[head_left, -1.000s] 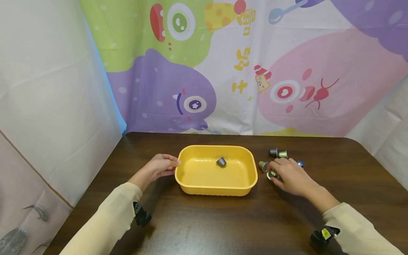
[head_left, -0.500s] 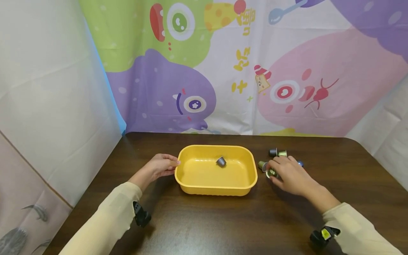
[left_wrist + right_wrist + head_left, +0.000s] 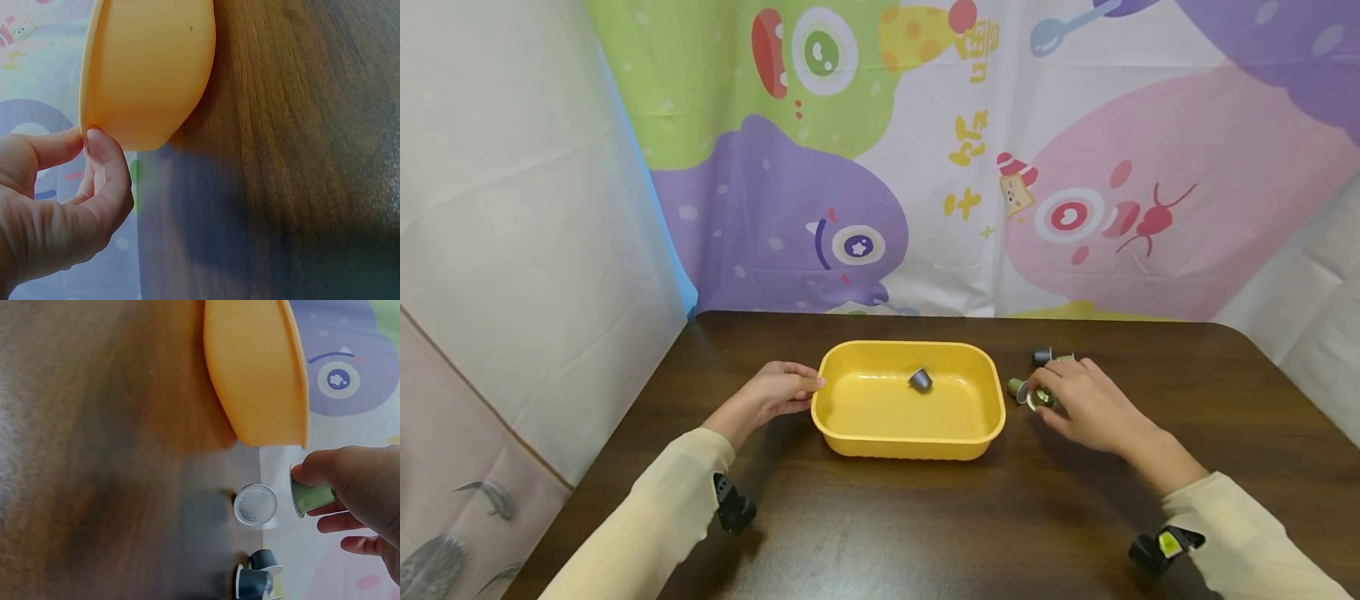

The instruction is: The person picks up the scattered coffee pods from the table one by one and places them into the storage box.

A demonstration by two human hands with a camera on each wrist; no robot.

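Note:
A yellow plastic basin point(image 3: 910, 447) sits on the brown table, and one dark grey coffee capsule point(image 3: 921, 380) lies inside it. My left hand point(image 3: 778, 390) pinches the basin's left rim between thumb and fingers; the left wrist view shows the grip at the rim point(image 3: 83, 119). To the right of the basin, my right hand point(image 3: 1093, 412) holds a green coffee capsule point(image 3: 310, 496) between thumb and fingers, raised off the table in the right wrist view. Close to it, a second green capsule point(image 3: 1017, 389) lies on its side, its silver lid showing in the right wrist view.
Behind the right hand lie a dark capsule point(image 3: 1042, 357) and a green one point(image 3: 1064, 357), the latter partly covered by the fingers. The right wrist view also shows dark capsules point(image 3: 253, 582) at its lower edge. A printed cartoon curtain point(image 3: 955, 267) hangs along the table's back edge.
My right hand has risen slightly with the green capsule and now covers the blue capsule seen earlier and more of the rear green one. The left hand and basin stay put.

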